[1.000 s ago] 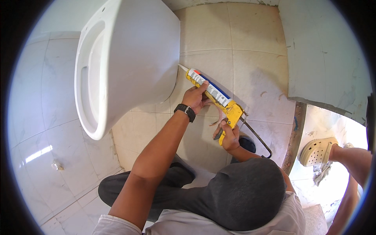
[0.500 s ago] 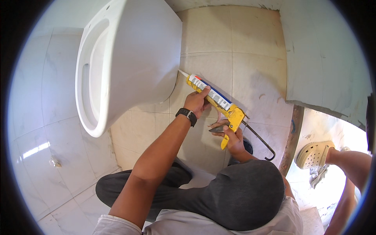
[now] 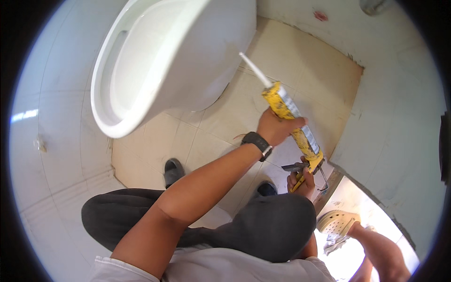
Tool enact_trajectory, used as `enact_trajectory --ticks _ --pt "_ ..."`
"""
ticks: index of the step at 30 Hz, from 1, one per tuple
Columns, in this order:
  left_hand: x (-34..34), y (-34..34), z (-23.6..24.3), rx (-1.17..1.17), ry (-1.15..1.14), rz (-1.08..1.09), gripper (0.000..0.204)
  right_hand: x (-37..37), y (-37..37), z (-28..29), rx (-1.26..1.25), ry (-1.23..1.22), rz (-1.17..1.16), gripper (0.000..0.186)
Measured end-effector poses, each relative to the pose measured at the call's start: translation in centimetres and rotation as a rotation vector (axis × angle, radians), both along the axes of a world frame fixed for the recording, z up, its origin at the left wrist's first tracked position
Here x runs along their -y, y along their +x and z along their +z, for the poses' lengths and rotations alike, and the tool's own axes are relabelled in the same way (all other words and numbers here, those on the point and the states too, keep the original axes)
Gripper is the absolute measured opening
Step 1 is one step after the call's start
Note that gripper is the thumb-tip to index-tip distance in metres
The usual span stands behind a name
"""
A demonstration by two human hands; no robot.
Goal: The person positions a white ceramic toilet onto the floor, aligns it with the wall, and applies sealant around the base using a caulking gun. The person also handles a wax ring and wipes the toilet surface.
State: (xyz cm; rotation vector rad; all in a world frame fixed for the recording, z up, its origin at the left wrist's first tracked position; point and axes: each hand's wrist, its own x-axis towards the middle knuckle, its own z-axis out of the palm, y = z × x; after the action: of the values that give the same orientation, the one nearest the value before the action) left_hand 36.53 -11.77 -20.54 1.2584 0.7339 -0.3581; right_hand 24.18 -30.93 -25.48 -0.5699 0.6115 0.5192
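Observation:
A yellow, smeared caulking gun (image 3: 308, 140) holds a tube with a long white nozzle (image 3: 253, 66), raised diagonally toward the upper left. My left hand (image 3: 279, 127) is closed round the barrel and tube. My right hand (image 3: 302, 181) grips the handle at the rear, by a dark flat metal piece (image 3: 293, 167) and a bent rod. A white ceramic urinal (image 3: 197, 61) stands at upper left, its side behind the nozzle tip; whether they touch I cannot tell. A dark watch (image 3: 257, 145) is on my left wrist.
Tiled floor (image 3: 169, 136) lies between the urinal and a pale wall (image 3: 390, 122) at right. A tiled wall (image 3: 61, 127) is at left. My bent knees and dark slippers (image 3: 174, 173) are below. A co-worker's leg (image 3: 380, 249) in a beige clog (image 3: 338, 222) shows through an opening at lower right.
The gun and both my hands have swung to the right, with the nozzle lifted and turned more upright, away from the urinal's base. The view has shifted, showing more of the urinal's basin.

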Motion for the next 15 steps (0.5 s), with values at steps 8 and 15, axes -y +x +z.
enact_trajectory --ticks 8,15 --pt "0.1 2.3 4.8 0.211 0.337 -0.062 0.066 -0.7 3.8 4.1 -0.083 0.062 -0.009 0.07" --pt "-1.9 2.2 7.7 0.266 0.126 -0.112 0.067 -2.1 2.2 4.7 0.038 0.123 -0.102 0.077"
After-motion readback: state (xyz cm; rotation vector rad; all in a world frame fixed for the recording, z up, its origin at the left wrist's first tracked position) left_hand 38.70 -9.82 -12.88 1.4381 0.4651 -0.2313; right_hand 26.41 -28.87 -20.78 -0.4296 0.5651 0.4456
